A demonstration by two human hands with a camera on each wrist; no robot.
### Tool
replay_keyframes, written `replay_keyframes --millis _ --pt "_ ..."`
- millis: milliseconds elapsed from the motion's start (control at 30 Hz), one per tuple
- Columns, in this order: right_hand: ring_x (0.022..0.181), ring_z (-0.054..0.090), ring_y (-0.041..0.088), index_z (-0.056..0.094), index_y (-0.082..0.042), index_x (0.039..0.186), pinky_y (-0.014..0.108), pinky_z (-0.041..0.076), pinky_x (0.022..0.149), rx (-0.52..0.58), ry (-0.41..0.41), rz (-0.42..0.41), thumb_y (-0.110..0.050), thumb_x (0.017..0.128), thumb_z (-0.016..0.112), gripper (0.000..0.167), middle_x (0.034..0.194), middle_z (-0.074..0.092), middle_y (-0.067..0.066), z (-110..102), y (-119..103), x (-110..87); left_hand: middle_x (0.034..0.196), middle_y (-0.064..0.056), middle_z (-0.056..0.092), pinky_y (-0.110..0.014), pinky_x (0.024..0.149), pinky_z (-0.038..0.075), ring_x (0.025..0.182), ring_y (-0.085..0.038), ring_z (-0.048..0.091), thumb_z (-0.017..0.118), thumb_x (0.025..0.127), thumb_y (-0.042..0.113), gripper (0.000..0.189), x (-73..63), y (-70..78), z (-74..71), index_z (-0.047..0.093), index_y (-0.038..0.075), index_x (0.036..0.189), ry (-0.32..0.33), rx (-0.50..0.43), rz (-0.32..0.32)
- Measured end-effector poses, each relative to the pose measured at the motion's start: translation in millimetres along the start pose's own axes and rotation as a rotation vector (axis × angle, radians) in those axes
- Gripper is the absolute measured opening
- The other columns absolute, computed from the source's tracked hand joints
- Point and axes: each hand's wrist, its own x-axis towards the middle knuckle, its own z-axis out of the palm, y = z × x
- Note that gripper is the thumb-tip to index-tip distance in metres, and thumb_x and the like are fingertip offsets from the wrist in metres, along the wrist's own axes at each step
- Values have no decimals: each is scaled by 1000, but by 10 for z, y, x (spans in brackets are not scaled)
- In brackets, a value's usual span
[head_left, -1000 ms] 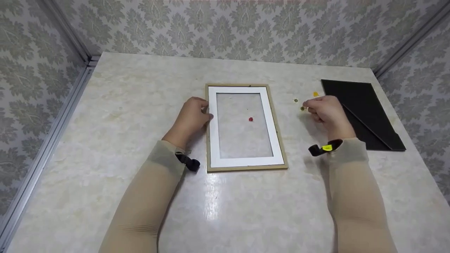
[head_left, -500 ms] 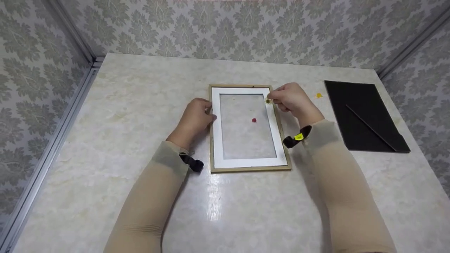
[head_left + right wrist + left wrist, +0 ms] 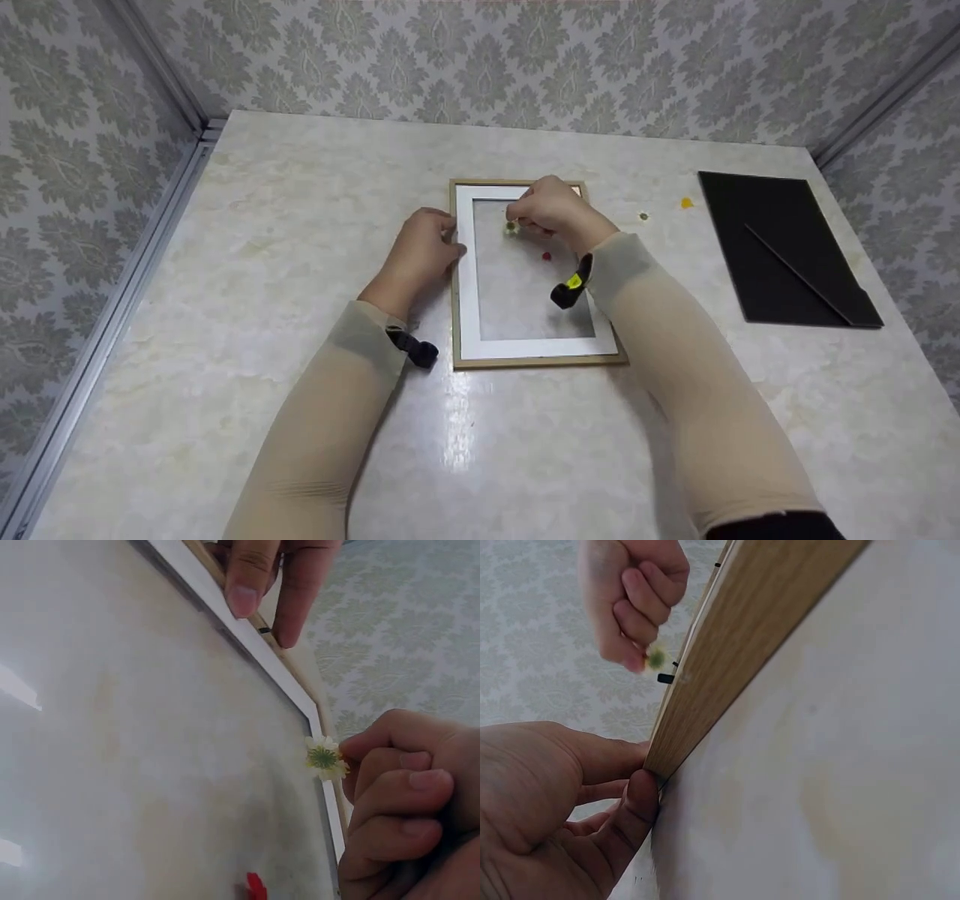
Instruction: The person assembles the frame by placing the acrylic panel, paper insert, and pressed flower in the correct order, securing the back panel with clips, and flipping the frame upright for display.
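Observation:
A wooden picture frame (image 3: 455, 315) with a white mat (image 3: 469, 292) lies flat on the table. My left hand (image 3: 417, 247) holds its left edge, thumb and fingers about the wood, as the left wrist view also shows. Over the upper part of the mat's opening, my right hand (image 3: 553, 207) pinches a small white flower (image 3: 322, 757) with a green centre between thumb and forefinger. The other fingers of that hand are curled. Below and to the right of it, a small red flower (image 3: 546, 256) lies inside the opening.
Right of the frame, another small white flower (image 3: 643, 216) and a yellow petal-like piece (image 3: 686, 203) lie on the table (image 3: 247, 225). A black backing board (image 3: 772, 210) with a thin raised edge across it rests farther right. Patterned walls (image 3: 480, 60) enclose the table.
My right hand picked the white flower up from the table at the right and carried it left, over the frame's opening. The left hand has stayed on the frame's left edge.

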Motion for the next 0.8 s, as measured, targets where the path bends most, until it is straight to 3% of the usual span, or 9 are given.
replay_keyframes --millis 333,400,600,800 --pt "43 35 7 47 -20 52 25 30 44 -158 10 -4 -7 92 69 48 46 42 -10 70 -30 153 160 -28 60 -51 138 40 158 -43 52 75 105 5 39 22 -14 -22 74 -7 142 -2 12 13" --pt "44 36 7 56 -17 57 25 31 45 -157 21 7 -8 94 72 42 47 43 -10 63 -27 147 161 -28 59 -50 139 39 159 -43 52 75 105 6 41 30 -10 -21 73 -8 143 -5 20 14" --pt "48 39 7 83 -7 95 26 35 49 -123 58 41 -20 103 82 16 54 48 -9 -31 -34 99 161 -28 59 -50 138 40 159 -43 52 75 105 5 42 32 -5 -13 71 -9 144 -9 11 8" --pt "49 37 7 85 -2 122 25 34 49 -105 115 46 -22 105 82 26 62 56 -7 -298 3 14 162 -28 59 -50 137 42 159 -43 52 74 105 4 39 24 -27 -25 73 -8 142 -4 6 9"
